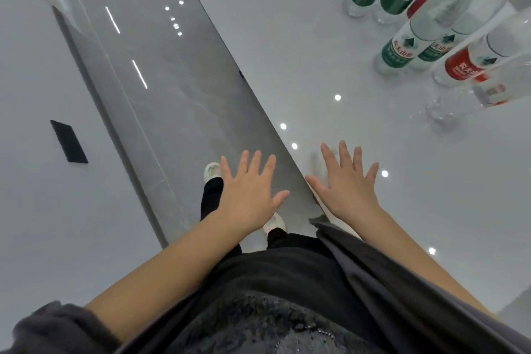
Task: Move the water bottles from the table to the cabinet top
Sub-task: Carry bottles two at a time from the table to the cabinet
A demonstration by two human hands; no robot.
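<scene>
Several clear water bottles stand in a cluster at the upper right on a glossy white surface (330,46). Some carry green labels and caps (398,53), others a red label (464,66). My left hand (248,184) is spread flat with nothing in it, over the grey floor strip just left of the white surface's edge. My right hand (349,181) is also spread and holds nothing, hovering above the near edge of that surface. Both hands are well short of the bottles.
A grey tiled floor strip (161,80) runs diagonally between the white surface on the right and another white top (43,181) on the left. A black rectangular patch (69,141) lies on the left top. My legs and white shoes show below.
</scene>
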